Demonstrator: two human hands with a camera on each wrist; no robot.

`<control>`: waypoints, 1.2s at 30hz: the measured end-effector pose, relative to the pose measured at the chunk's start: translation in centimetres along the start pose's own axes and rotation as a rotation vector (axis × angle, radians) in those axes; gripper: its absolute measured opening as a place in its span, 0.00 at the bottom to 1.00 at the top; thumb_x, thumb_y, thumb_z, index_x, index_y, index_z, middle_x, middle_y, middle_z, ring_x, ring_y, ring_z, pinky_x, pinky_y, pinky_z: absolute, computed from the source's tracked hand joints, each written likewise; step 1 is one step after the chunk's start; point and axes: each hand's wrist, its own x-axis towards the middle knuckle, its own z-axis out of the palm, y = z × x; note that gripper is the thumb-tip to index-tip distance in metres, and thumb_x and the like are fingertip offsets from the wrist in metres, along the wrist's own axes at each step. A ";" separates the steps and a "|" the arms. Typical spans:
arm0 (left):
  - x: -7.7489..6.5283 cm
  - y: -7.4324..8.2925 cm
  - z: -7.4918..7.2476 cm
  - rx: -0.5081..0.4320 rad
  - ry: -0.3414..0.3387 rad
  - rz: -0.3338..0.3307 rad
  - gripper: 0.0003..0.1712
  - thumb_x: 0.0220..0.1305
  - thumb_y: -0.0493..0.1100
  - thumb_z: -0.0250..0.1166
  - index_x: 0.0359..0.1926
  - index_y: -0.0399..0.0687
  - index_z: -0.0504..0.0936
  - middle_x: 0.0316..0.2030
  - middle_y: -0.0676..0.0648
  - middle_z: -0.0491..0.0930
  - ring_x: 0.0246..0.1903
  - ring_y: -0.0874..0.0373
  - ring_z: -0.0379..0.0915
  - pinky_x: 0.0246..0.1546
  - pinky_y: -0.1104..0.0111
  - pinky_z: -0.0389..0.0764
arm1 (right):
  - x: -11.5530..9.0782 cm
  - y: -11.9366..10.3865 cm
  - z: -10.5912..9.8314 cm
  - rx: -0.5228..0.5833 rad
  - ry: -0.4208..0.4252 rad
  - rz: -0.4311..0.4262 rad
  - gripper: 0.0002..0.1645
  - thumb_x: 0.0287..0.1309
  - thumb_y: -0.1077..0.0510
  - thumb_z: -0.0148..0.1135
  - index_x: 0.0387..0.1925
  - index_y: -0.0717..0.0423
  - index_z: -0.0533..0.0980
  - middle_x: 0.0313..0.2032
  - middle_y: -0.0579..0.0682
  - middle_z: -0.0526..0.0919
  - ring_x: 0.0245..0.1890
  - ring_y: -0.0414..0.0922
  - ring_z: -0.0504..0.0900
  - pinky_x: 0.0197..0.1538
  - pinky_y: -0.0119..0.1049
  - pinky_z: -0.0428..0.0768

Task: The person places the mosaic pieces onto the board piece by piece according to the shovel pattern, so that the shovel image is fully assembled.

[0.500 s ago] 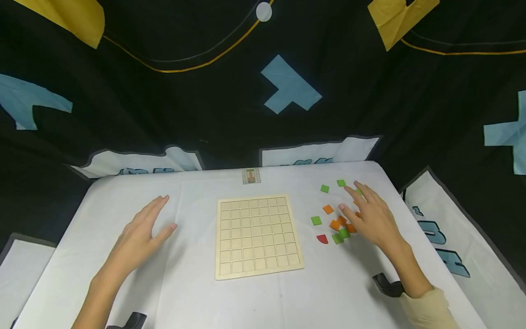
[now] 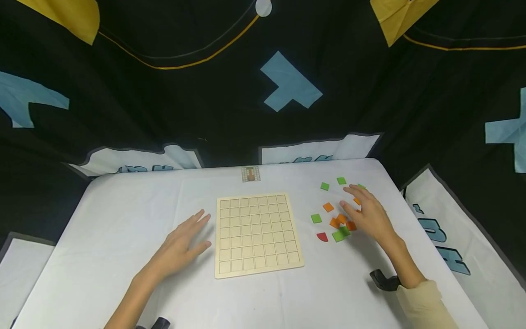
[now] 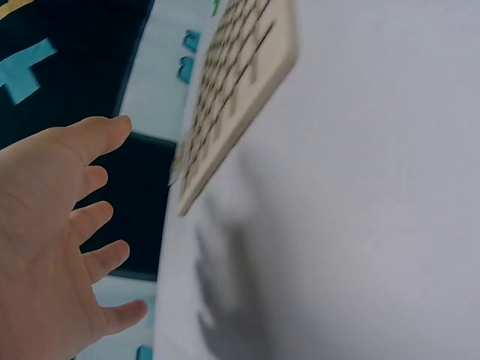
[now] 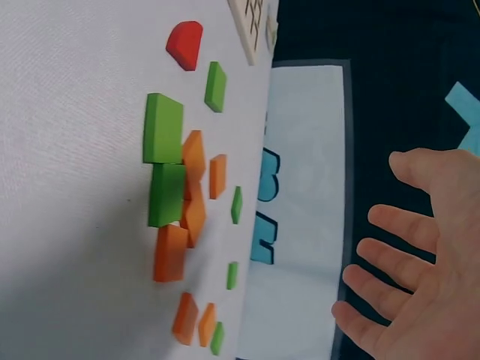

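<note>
A pale wooden grid board [image 2: 259, 235] with square recesses lies in the middle of the white table. Just off its left edge hovers my left hand [image 2: 176, 249], fingers spread and holding nothing; in the left wrist view the hand [image 3: 52, 232] is above the cloth, casting a shadow. Over the loose tiles on the right is my right hand [image 2: 370, 217], relaxed, with nothing in its fingers. Beneath and beside it lie several green tiles [image 4: 163, 129], several orange tiles [image 4: 171, 253] and one red quarter-round tile [image 2: 322, 237]. The right hand partly hides some tiles in the head view.
A small printed pattern card [image 2: 250, 174] lies behind the board near the table's far edge. The white tablecloth [image 2: 246, 304] covers the table, and a black curtain [image 2: 197, 114] with blue and yellow shapes hangs behind it.
My left hand has moved right, toward the board's left edge. My right hand has shifted only slightly, its fingers a little more bent; board and tiles stay where they were.
</note>
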 end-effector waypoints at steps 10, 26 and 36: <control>0.0 0.5 3.6 -0.026 -0.086 0.022 0.39 0.68 0.56 0.64 0.75 0.48 0.64 0.76 0.42 0.55 0.73 0.35 0.47 0.62 0.28 0.45 | 1.3 1.2 1.1 0.103 -0.004 -0.006 0.26 0.69 0.53 0.62 0.62 0.63 0.74 0.65 0.63 0.72 0.68 0.62 0.65 0.65 0.63 0.64; -0.6 0.5 4.5 -0.001 -0.128 0.027 0.38 0.70 0.56 0.61 0.74 0.46 0.64 0.76 0.41 0.52 0.74 0.34 0.42 0.65 0.31 0.37 | 3.8 2.4 3.0 0.162 -0.098 0.069 0.24 0.72 0.54 0.57 0.62 0.63 0.74 0.65 0.64 0.71 0.65 0.61 0.68 0.63 0.59 0.70; -0.4 0.5 4.5 0.009 -0.138 0.030 0.38 0.70 0.57 0.60 0.75 0.45 0.64 0.76 0.41 0.52 0.74 0.34 0.41 0.66 0.31 0.36 | 6.2 3.8 4.3 0.191 -0.179 0.164 0.24 0.72 0.55 0.57 0.64 0.61 0.73 0.65 0.63 0.71 0.63 0.61 0.71 0.63 0.57 0.71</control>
